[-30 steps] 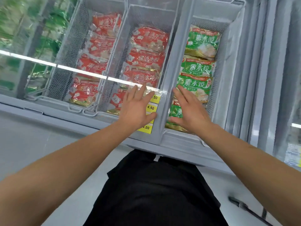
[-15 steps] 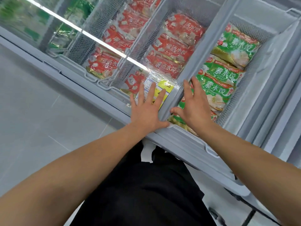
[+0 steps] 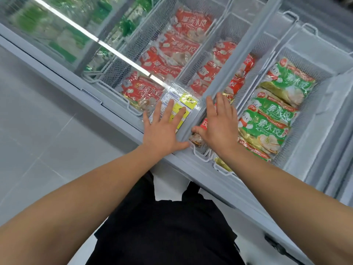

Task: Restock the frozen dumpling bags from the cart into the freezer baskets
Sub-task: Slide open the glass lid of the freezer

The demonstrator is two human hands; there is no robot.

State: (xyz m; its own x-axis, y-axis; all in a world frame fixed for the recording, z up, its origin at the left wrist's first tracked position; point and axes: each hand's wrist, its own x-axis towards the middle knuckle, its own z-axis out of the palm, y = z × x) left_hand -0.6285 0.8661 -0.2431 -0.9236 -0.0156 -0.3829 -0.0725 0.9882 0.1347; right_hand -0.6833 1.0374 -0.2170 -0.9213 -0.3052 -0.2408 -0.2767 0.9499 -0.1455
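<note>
Both hands lie flat, fingers straight, neither grip closed on anything. The left hand [image 3: 163, 129] presses on the sliding glass lid [image 3: 80, 37], over the price labels [image 3: 180, 106] at its near edge. The right hand [image 3: 219, 123] rests against the lid's frame bar [image 3: 235, 60], above the middle basket [image 3: 256, 31].

Progress: the baskets appear well stocked. Red dumpling bags [image 3: 164, 64] fill the left and middle baskets in overlapping rows; green dumpling bags [image 3: 271, 119] fill the right basket [image 3: 305, 54]. No cart is in view, so remaining stock cannot be judged.

Condition: bags glossy, sealed, lying flat and shingled, lettering facing up.
</note>
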